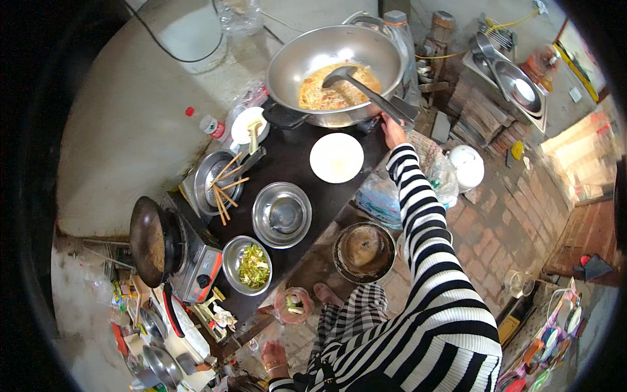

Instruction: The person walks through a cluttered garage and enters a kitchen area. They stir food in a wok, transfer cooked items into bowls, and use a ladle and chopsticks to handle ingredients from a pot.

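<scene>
My right hand (394,132) reaches to the near right side of a large steel wok (284,73), just under its rim. Its fingers are partly hidden there, and I cannot tell whether they grip anything. Noodle-like food with red bits (313,91) lies in the wok. A dark spatula (362,87) rests in it, its handle sloping over the rim above my right hand. Low beside the table hangs my left hand (274,356), apart from the dishes; its fingers are too small to read. A white plate (336,158) lies in front of the wok.
On the dark table (307,134) stand a steel bowl (282,215), a bowl of chopped greens (253,266) and a strainer bowl with chopsticks (224,189). A frying pan (149,242) sits on a stove (204,274) at left. A dark basin (364,253) is on the floor.
</scene>
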`<state>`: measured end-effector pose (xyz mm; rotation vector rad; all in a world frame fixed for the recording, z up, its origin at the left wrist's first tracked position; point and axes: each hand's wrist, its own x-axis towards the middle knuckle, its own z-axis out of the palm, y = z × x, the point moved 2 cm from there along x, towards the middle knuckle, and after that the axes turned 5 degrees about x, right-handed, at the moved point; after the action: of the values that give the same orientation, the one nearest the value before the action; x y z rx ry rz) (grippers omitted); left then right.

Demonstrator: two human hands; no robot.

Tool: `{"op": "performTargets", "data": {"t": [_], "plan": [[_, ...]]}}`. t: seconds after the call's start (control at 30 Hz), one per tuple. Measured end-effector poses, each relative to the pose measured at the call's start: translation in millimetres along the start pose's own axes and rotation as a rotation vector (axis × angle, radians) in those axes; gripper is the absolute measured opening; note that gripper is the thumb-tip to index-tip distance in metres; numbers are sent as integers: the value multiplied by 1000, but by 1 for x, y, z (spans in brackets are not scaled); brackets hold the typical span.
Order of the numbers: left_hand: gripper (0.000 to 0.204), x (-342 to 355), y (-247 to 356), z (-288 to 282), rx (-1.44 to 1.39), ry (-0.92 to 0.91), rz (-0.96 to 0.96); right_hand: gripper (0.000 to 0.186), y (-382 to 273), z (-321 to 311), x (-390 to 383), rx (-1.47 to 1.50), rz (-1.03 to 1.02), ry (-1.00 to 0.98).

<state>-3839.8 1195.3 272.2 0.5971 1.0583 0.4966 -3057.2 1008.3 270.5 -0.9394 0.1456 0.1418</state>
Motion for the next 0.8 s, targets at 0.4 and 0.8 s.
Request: {"op": "performTargets", "data": {"t": [0.4,0.8], "plan": [[39,3,-8,-9,151,-123,202,26,-8,-34,-227,-120,289,12],[6,44,21,40,-268,381,134,18,15,-20,-403,-447,791,-313]]}}
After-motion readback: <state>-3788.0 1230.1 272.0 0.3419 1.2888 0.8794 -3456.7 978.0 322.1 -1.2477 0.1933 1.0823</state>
